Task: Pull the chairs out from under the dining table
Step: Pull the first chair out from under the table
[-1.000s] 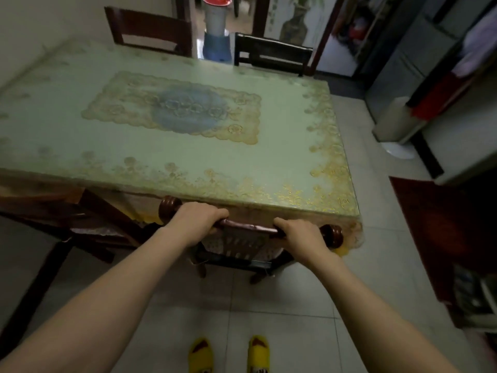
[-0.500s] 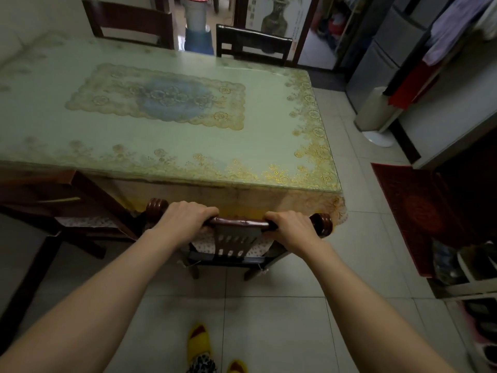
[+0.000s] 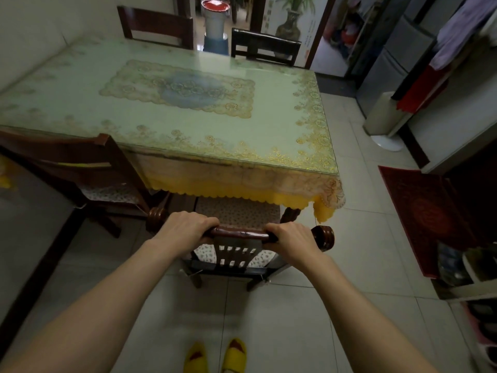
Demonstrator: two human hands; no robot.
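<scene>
A dark wooden chair point(image 3: 239, 234) with a patterned seat cushion stands at the near end of the dining table point(image 3: 172, 122), its seat partly out from under the yellow-fringed tablecloth. My left hand point(image 3: 185, 228) grips the left part of the chair's top rail. My right hand point(image 3: 290, 239) grips the right part of the same rail. A second chair point(image 3: 88, 170) stands at the near left corner, angled away from the table. Two more chairs, a brown chair point(image 3: 158, 26) and a black chair point(image 3: 265, 47), are pushed in at the far end.
A red mat point(image 3: 419, 214) lies on the tiled floor to the right, with a shoe rack point(image 3: 473, 278) beyond it. A white pedestal fan base point(image 3: 384, 122) stands by the grey fridge point(image 3: 395, 55). My yellow slippers point(image 3: 215, 356) are on the tiles behind the chair.
The chair I hold has slid back toward me, so its seat cushion now shows beyond the tablecloth fringe. Both hands kept their grip on the rail.
</scene>
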